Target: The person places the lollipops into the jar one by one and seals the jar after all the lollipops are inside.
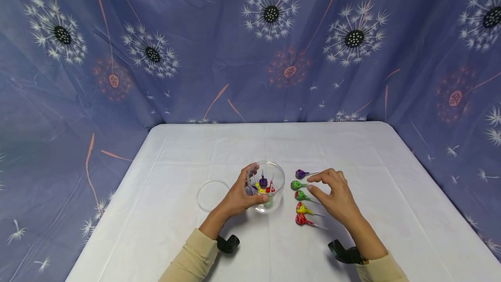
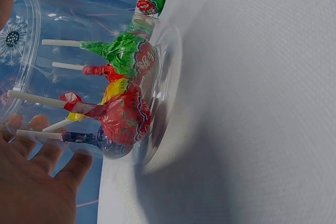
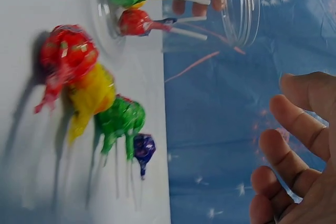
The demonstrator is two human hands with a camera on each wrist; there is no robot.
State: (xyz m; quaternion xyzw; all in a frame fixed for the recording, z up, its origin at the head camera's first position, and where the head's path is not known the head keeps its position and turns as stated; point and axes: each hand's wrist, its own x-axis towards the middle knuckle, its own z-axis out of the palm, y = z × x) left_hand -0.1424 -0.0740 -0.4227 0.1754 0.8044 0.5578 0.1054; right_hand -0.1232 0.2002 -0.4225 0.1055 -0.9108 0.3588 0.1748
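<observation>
My left hand point(image 1: 238, 197) grips a clear plastic jar point(image 2: 170, 77) round its side, fingers behind and thumb across the front. The jar is upright and its mouth is uncovered. Inside lie several wrapped lollipops: green point(image 2: 123, 56), red point(image 2: 126, 116), yellow and dark purple, sticks pointing up. Right of the jar, a column of lollipops lies on the table: purple point(image 1: 300, 174), two green, yellow point(image 1: 302, 208) and red point(image 1: 301, 219). Over the stick of the upper green lollipop point(image 1: 296, 185) hovers my right hand point(image 1: 337, 197), thumb and forefinger parted, holding nothing.
A clear ring-shaped lid point(image 1: 198, 197) lies flat left of the jar, partly behind my left hand. A white cloth covers the table point(image 1: 188, 151). Blue curtains point(image 1: 219, 55) with dandelion prints hang behind it and at both sides.
</observation>
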